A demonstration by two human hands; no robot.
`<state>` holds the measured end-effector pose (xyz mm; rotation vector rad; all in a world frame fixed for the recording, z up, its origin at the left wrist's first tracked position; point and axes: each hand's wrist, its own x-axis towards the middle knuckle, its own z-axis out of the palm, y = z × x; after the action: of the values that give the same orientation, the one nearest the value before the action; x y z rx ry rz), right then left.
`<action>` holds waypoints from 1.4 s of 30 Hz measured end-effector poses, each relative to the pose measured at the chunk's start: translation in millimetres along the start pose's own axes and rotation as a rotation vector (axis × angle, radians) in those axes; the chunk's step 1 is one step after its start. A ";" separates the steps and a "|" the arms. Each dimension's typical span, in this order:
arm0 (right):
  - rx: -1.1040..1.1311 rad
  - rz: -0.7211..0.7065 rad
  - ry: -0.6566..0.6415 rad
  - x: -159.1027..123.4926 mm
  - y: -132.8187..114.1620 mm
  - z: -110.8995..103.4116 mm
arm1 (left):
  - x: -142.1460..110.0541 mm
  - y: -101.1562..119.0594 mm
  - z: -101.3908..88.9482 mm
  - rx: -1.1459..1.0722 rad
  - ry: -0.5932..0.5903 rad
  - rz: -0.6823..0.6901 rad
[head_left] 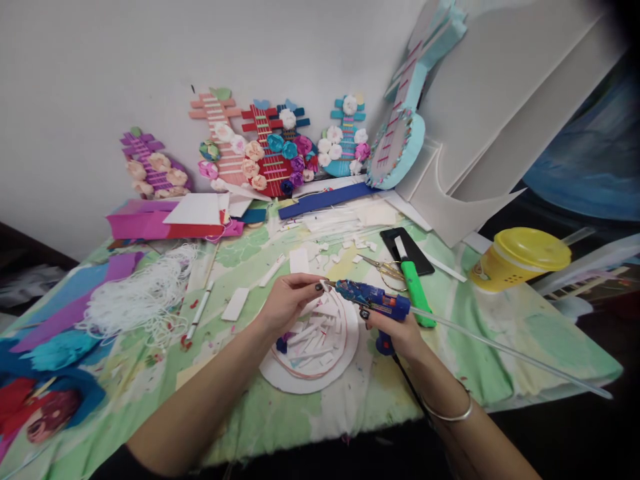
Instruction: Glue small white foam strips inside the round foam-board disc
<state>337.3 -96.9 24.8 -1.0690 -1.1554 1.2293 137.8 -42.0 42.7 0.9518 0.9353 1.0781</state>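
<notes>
My right hand [394,327] is wrapped round the handle of a blue hot glue gun [377,301], with a long clear glue stick [500,347] sticking out of its back. Its nozzle points left, close to the fingertips of my left hand [295,297]. Those fingers are pinched together on a small white piece [327,285], too small to make out clearly. Below both hands lies a round white board [313,385] with a reddish line along its edge. White strips and scraps [310,340] are heaped on the board.
Several decorated paper guitars [273,153] lean on the wall. White string [137,293] lies at left. At right are a green cutter [416,293], scissors [385,268], a black phone [420,257] and a yellow-lidded tub [520,260]. Foam scraps [345,248] lie beyond the board.
</notes>
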 end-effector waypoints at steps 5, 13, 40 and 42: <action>-0.014 -0.006 -0.007 0.4 -1.0 0.2 | -0.2 0.5 -0.9 -0.009 0.038 0.019; 0.002 0.009 0.009 0.6 0.5 -0.8 | 2.5 4.6 -6.1 0.027 0.111 0.097; 0.110 -0.107 0.091 1.2 -6.3 -6.1 | -55.4 -24.7 -9.2 1.270 -0.443 0.881; 0.105 -0.102 0.094 0.3 -7.3 -5.9 | -58.1 -22.9 -10.3 1.220 -0.412 0.890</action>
<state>344.0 -96.9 31.3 -0.9668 -1.0493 1.1358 122.3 -101.1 26.1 2.6623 0.7723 0.8616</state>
